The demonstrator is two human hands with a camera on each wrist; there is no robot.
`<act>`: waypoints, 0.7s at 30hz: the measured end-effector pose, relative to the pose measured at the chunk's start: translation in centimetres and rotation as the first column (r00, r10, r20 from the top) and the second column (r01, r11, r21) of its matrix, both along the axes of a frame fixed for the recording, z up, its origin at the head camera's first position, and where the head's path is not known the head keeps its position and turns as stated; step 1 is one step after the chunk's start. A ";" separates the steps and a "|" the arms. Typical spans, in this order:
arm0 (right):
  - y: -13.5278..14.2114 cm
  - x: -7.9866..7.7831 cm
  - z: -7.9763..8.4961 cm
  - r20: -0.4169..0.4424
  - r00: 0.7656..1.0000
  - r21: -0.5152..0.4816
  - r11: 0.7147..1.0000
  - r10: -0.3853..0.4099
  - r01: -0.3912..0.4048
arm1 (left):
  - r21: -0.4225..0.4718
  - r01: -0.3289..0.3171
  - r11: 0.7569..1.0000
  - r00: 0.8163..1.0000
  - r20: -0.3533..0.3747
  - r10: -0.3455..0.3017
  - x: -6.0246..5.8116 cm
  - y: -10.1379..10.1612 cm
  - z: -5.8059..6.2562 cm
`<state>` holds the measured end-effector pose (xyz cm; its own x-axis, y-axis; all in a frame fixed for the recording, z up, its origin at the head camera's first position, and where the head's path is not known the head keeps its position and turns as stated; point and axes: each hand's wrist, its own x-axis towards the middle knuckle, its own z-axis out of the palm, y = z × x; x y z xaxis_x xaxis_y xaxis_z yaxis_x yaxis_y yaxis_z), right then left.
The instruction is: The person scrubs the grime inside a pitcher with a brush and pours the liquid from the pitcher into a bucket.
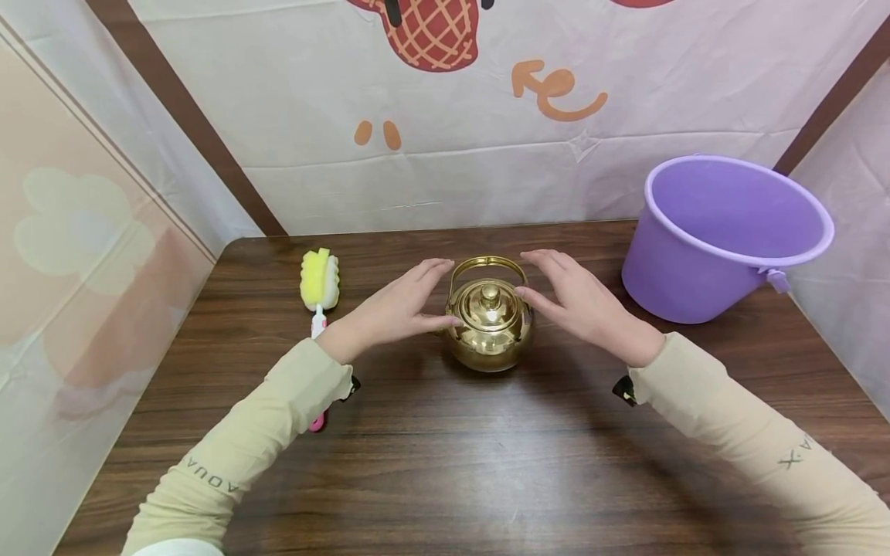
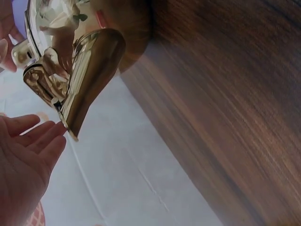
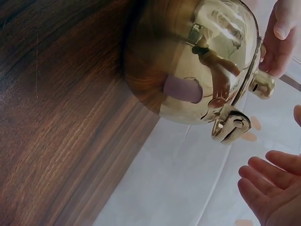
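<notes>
A shiny gold kettle (image 1: 489, 344) stands upright on the table, its lid on and its hoop handle (image 1: 489, 261) raised. To its left is my left hand (image 1: 395, 309), fingers extended and the thumb apart from them. In the left wrist view those fingertips come close to the tip of the spout (image 2: 96, 70); whether they touch it I cannot tell. My right hand (image 1: 587, 305) is held on the kettle's other side with its fingers loosely straight. The right wrist view shows a gap between this hand's fingers (image 3: 263, 176) and the kettle body (image 3: 178, 61).
A purple bucket (image 1: 684, 266) stands at the back right of the wooden table (image 1: 487, 471). A yellow and white sponge brush (image 1: 320, 279) lies at the left, its handle partly behind my left arm. Printed cloth (image 1: 473, 185) hangs along the back edge.
</notes>
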<state>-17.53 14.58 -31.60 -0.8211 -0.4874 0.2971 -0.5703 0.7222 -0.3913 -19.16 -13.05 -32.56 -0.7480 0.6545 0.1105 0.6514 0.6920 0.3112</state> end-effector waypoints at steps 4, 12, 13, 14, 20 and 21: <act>-0.2 0.1 0.1 -0.014 1.000 -0.015 1.000 0.018 -0.018 | 0.019 0.007 1.000 1.000 0.005 -0.007 0.0 0.2 -0.4; -0.8 0.3 0.4 -0.028 0.999 -0.019 0.999 0.044 -0.044 | 0.035 0.017 0.999 1.000 0.023 -0.017 0.2 0.4 -1.0; -0.8 0.3 0.4 -0.032 0.998 -0.017 0.999 0.046 -0.046 | 0.034 0.020 0.999 1.000 0.023 -0.021 0.2 0.4 -1.0; -0.9 0.3 0.5 -0.035 0.998 -0.016 0.999 0.048 -0.049 | 0.033 0.020 0.999 0.999 0.025 -0.021 0.2 0.4 -1.1; -1.2 0.3 0.5 -0.062 0.996 -0.012 0.998 0.064 -0.065 | 0.031 0.032 0.999 0.999 0.032 -0.033 0.1 0.6 -1.4; -1.3 0.2 0.5 -0.066 0.996 -0.014 0.998 0.067 -0.068 | 0.035 0.034 0.999 0.999 0.032 -0.035 0.1 0.6 -1.4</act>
<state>-17.30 13.30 -31.06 -0.7651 -0.5358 0.3573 -0.6423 0.6751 -0.3630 -19.02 -12.45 -33.96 -0.7284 0.6764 0.1090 0.6639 0.6576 0.3560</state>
